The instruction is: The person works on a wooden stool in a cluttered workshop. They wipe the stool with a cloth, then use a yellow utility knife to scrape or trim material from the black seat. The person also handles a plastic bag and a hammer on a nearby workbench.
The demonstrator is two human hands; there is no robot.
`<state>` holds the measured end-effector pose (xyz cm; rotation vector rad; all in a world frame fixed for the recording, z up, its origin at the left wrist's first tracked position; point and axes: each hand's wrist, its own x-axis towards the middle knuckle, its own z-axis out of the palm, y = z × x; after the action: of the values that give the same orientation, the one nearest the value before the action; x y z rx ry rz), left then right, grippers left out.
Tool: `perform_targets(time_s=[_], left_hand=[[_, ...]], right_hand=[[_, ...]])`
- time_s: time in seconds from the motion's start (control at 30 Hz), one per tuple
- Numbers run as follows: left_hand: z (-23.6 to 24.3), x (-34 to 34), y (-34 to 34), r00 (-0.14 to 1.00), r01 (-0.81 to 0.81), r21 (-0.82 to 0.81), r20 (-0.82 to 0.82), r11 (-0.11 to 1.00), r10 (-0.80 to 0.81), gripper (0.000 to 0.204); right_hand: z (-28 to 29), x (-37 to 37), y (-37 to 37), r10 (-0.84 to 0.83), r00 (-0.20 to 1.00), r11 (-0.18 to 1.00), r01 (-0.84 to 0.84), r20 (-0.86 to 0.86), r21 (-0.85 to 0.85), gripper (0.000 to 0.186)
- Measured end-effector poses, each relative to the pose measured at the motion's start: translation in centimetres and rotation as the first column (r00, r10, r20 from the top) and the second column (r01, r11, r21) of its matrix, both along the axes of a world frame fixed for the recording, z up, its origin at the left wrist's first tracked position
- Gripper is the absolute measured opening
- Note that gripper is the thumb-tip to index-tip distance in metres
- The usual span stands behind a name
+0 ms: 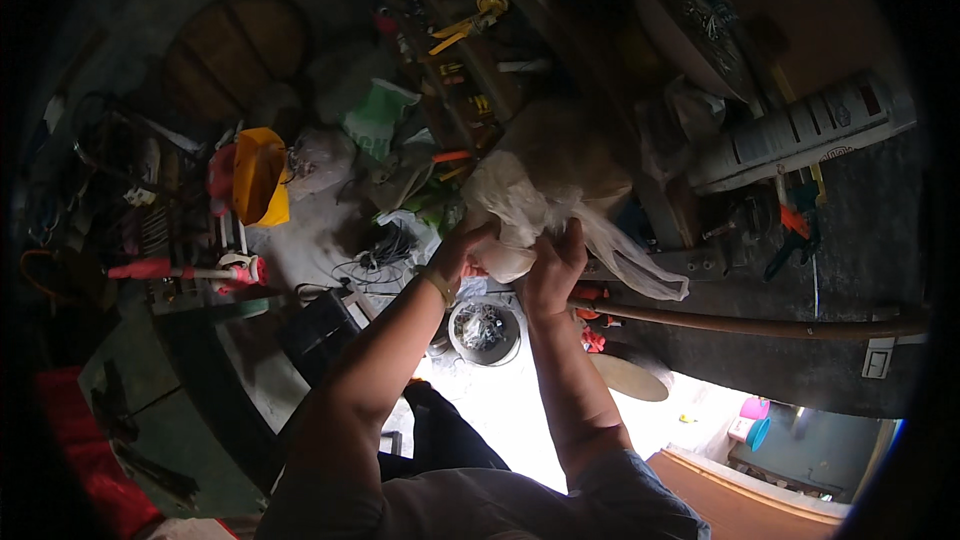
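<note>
A whitish, see-through plastic bag (515, 202) is up in front of me between my two hands. My left hand (470, 250) has its fingers curled at the bag's lower left side. At the bunched upper part, my right hand (556, 268) pinches the plastic between thumb and fingers. From that bunch a long loose strip of the bag trails off to the right. A pale rounded bulge shows low in the bag, between the hands; what it contains cannot be made out.
Below my hands stands a round bucket (516, 348) of small metal pieces. Black cables (388, 248) and a yellow container (262, 180) lie to the left. On the right are a long brown pole (740, 323) and a pale printed cylinder (805, 135). A cluttered shelf fills the far side.
</note>
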<state>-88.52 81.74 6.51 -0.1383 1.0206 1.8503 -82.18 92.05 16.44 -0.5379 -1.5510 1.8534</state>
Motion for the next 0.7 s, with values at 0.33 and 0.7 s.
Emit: perform_targets(time_s=[0.33,0.7], left_hand=[[0.9,-4.2,2.9,0.980,-0.065,-0.118,-0.194,0.991,0.041,0.056],[2.5,-5.8,7.4,0.967,-0.081,-0.118,-0.252,0.990,0.049,0.042]], right_hand=[[1.5,-1.6,3.1,-0.162,0.987,0.976,0.160,-0.004,0.150,0.031],[-0.3,-3.0,5.7,-0.359,0.922,0.682,0.154,0.144,0.715,0.051]])
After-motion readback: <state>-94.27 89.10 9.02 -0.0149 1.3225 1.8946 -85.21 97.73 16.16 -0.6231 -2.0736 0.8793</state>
